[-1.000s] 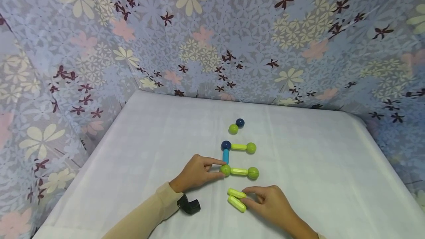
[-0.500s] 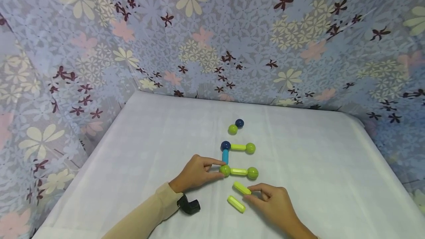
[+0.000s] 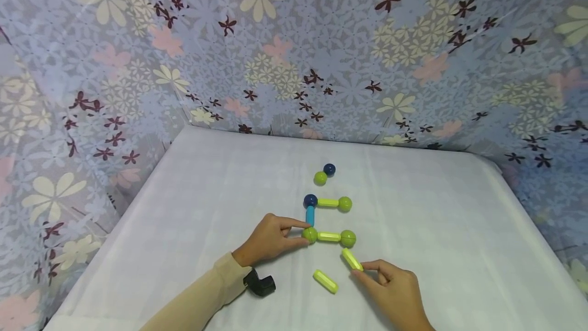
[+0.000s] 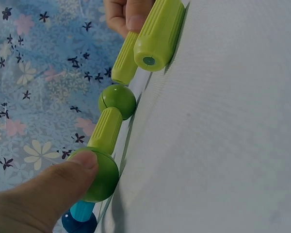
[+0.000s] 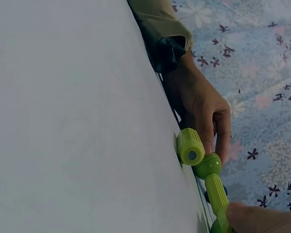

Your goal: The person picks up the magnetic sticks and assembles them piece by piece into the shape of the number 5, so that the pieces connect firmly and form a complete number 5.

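Observation:
Thumb and fingers of my left hand (image 3: 271,239) pinch a green ball (image 3: 310,235), the near corner of a magnetic rod-and-ball frame. From it a lime rod (image 3: 328,237) runs right to another green ball (image 3: 347,238), and a blue rod (image 3: 310,216) runs back to a dark blue ball (image 3: 310,201). A further lime rod (image 3: 328,202) joins that to a green ball (image 3: 345,204). My right hand (image 3: 390,290) pinches one end of a lime magnetic rod (image 3: 350,258), whose other end points at the front right ball, close to it in the left wrist view.
A loose lime rod (image 3: 325,281) lies nearer me, left of the right hand. Behind the frame, a loose green ball (image 3: 320,178) and dark blue ball (image 3: 329,169) sit together on the white-covered table (image 3: 229,178). A flowered cloth (image 3: 294,55) hangs behind.
My right hand has drawn its lime rod away from the other loose rod, to the right and up to just below the front right ball. The left hand keeps its hold on the corner ball.

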Motion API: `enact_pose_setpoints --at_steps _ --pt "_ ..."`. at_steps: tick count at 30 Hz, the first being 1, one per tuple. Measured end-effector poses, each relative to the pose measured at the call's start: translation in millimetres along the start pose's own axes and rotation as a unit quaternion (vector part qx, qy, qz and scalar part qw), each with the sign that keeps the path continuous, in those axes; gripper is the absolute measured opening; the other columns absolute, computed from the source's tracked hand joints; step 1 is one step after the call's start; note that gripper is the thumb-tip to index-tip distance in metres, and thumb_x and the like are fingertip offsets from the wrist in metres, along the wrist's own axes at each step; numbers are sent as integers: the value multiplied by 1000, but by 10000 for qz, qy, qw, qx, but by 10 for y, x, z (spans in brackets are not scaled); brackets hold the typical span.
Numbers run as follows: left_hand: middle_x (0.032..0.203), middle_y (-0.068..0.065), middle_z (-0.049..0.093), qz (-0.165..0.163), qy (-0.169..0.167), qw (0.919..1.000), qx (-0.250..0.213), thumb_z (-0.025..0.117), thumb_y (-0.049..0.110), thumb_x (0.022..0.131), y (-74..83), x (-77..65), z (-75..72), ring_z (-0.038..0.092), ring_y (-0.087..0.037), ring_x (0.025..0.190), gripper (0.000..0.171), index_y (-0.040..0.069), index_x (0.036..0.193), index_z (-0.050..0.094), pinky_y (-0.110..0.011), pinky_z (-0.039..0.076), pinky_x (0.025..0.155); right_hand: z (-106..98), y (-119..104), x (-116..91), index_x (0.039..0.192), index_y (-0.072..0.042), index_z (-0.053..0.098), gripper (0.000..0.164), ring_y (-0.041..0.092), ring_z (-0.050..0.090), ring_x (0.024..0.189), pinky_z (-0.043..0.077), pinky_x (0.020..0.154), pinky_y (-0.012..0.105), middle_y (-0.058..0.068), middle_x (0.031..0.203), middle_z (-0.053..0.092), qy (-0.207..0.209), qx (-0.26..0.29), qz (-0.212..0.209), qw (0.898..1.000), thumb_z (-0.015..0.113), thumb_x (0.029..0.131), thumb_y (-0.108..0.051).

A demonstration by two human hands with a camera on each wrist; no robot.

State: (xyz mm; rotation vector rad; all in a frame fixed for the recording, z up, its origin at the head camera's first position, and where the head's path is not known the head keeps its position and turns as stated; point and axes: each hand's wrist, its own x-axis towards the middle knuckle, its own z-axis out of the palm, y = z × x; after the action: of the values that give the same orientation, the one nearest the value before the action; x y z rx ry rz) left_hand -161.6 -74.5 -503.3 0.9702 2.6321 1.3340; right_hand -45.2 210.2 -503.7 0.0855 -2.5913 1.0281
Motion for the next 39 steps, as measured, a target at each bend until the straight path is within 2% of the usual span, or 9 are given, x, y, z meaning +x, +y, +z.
enact_pose_setpoints --at_steps 4,10,16,23,28,33,36,39 --pt "52 17 29 -27 12 10000 -66 85 33 86 -3 0 0 26 1 49 35 20 118 79 -20 25 49 -1 17 -2 84 -18 80 19 -1 23 43 30 41 21 -18 48 28 192 -146 105 9997 95 73 -23" --pt "51 17 29 5 51 9998 -188 85 33 86 -6 5 3 26 1 48 33 21 117 79 -21 25 48 21 26 6 83 -19 80 18 -2 23 44 27 41 21 -19 49 29 286 -388 -42 9988 94 73 -25" --pt "52 18 28 -18 61 9998 -173 86 33 85 -13 2 -8 26 1 48 33 21 116 80 -21 25 48 92 -32 45 83 -20 79 21 -4 23 47 26 43 21 -22 52 29 120 -644 -300 9974 94 74 -32" --pt "52 16 30 4 66 9994 -335 85 34 85 -31 5 22 27 2 48 34 22 116 80 -20 25 47 81 -77 48 84 -20 78 24 -4 21 48 24 44 21 -22 51 26 68 -850 -331 9958 94 73 -34" --pt "52 16 30 32 -15 9996 -282 84 35 86 -35 11 31 27 2 48 35 21 118 79 -20 25 48 60 -22 84 90 -21 80 20 -3 22 45 27 42 21 -20 50 28 33 -243 -107 9996 90 79 -34" --pt "53 16 30 131 -39 9998 -110 84 34 87 -22 21 39 27 2 49 35 20 119 78 -20 25 49 -13 131 293 108 -15 79 20 -1 23 44 29 39 24 -10 50 31 -71 1011 197 9947 81 91 -26" --pt "53 16 30 179 38 9998 -26 85 32 86 -15 16 20 26 2 50 35 18 118 79 -20 25 49 -27 230 475 121 -16 75 27 0 25 45 30 39 25 -6 52 32 -395 1441 79 9888 76 95 -23" --pt "53 16 30 150 63 9999 -13 85 31 86 -18 11 7 26 1 50 35 18 118 79 -20 24 49 -3 290 641 125 -17 74 30 1 27 46 31 41 25 -7 52 34 -872 1335 -127 9871 73 97 -27"
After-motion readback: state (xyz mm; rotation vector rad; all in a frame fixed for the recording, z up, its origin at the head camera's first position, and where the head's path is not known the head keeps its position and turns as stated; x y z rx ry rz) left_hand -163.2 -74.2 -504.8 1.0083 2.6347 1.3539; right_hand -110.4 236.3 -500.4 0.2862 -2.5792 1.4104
